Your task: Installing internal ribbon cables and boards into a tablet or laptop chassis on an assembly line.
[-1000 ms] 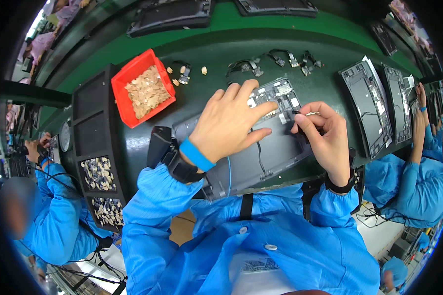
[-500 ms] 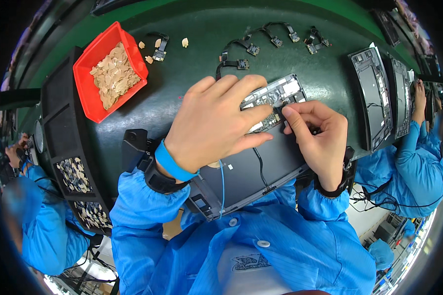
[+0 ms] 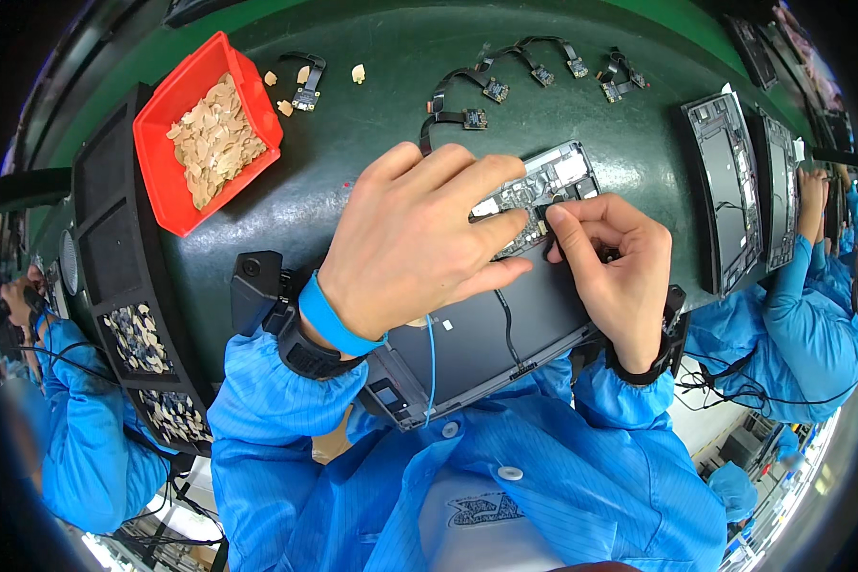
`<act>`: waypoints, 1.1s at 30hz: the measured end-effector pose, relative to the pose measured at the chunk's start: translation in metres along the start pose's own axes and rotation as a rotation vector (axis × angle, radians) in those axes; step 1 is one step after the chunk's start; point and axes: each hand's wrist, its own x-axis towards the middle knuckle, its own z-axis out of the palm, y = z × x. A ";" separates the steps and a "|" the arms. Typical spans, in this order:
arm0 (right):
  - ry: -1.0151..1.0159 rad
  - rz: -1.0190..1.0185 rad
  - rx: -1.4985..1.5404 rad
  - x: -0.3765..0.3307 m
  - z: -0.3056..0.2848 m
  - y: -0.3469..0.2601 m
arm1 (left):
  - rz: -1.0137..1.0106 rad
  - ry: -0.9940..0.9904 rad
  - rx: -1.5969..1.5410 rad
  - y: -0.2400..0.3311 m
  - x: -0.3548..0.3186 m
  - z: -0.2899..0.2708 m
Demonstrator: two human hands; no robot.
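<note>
An opened, dark grey tablet-like housing (image 3: pixel 467 353) lies in front of me, its circuit board (image 3: pixel 517 198) exposed at the far end. My left hand (image 3: pixel 419 238) spreads over the board's left part, fingers apart and the fingertips on or just above it; a blue wrist band (image 3: pixel 332 319) circles that wrist. At the board's right side, my right hand (image 3: pixel 615 257) is closed in a pinch, thumb against the fingers. A small dark piece shows at its fingertips, too covered to name. A black cable (image 3: pixel 505 329) runs down the housing, and a thin blue cord (image 3: pixel 432 372) crosses it.
A red bin (image 3: pixel 269 143) of tan flakes stands at the left beside a black divided tray (image 3: pixel 129 262). Several small boards with black flex cables (image 3: pixel 494 91) lie at the back. Two more opened housings (image 3: pixel 725 191) stand at the right. Co-workers in blue sit on both sides.
My hands hold nearly the same pose; the left fingers have shifted slightly over the board. The whole view has moved a little.
</note>
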 end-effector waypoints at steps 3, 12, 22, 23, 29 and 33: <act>0.001 0.001 -0.013 0.000 0.001 -0.001 | -0.004 -0.007 -0.002 0.001 0.000 0.000; -0.045 0.024 0.001 0.003 -0.001 -0.001 | 0.030 0.001 0.005 0.001 0.001 0.004; -0.102 0.020 -0.050 0.007 -0.007 -0.005 | -0.013 -0.034 0.048 0.005 0.004 0.004; -0.123 0.070 -0.019 0.007 -0.009 -0.007 | -0.021 -0.047 0.061 0.007 0.004 0.004; -0.023 0.159 0.105 -0.002 -0.027 -0.008 | -0.027 -0.026 0.063 0.012 0.006 0.002; 0.023 0.101 0.196 -0.004 -0.040 0.006 | -0.013 -0.117 0.144 0.031 0.017 -0.009</act>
